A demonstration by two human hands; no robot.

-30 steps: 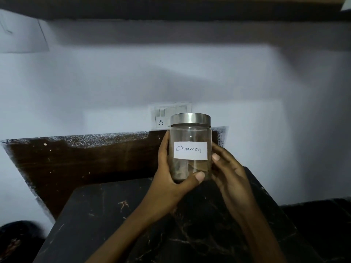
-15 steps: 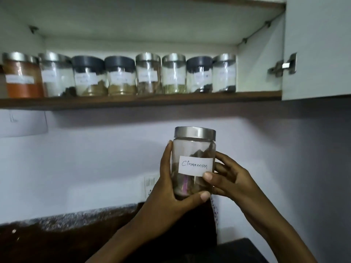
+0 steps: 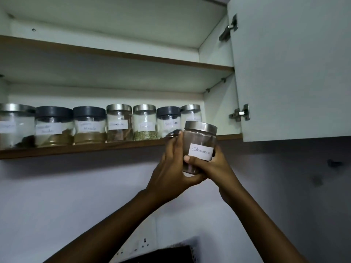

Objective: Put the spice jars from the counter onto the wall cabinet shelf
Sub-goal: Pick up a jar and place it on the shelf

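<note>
Fingers [image 3: 175, 144] clasp cinnamon jar [image 3: 199, 137] between left hand [image 3: 169, 168], right hand [image 3: 216, 168]; apparently tilted.

Leftmost shelf jar [image 3: 11, 126] cut by left edge; shelf jar labels [image 3: 117, 124] blurred, unreadable.

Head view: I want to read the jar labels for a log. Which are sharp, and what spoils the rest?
Head view: the Cinnamon label on the held jar reads clearly; labels on the shelf jars are soft, mostly unreadable; the wall under the cabinet lies in shadow.
</note>
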